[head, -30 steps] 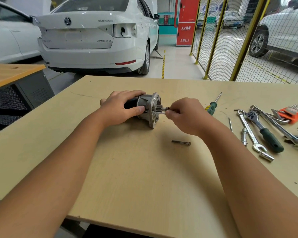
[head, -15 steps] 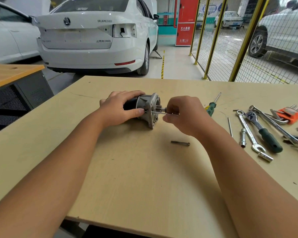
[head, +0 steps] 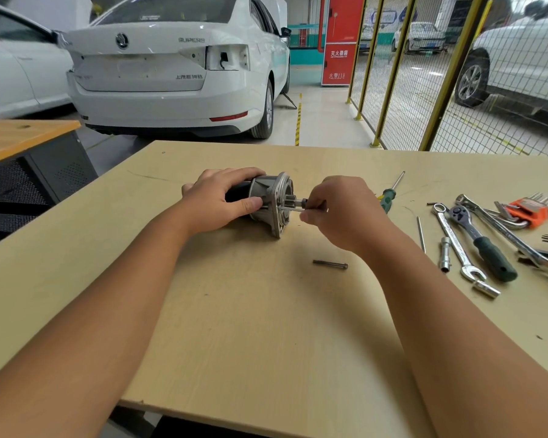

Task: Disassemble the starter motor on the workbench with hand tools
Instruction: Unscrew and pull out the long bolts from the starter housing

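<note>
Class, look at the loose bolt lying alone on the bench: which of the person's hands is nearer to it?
Right. The right hand sits just above the loose bolt; the left hand grips the starter motor farther left.

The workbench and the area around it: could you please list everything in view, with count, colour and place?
starter motor: one, grey and black, lying on its side mid-bench
through bolt: one, metal, sticking out of the motor's flange
loose bolt: one, dark, on the bench nearer than the motor
screwdriver: one, green handle, right of the hands
thin rod: one, metal, right of the right forearm
ratchet: one, dark green grip, at right
spanner: one, silver, beside the ratchet
sockets: two, silver, near the spanner
hex key set: one, orange holder, far right
workbench: one, pale wood
cars: three nearby, white, behind
fence: yellow posts, grey mesh
left hand: grips the motor
right hand: fingers pinch the through bolt
</note>
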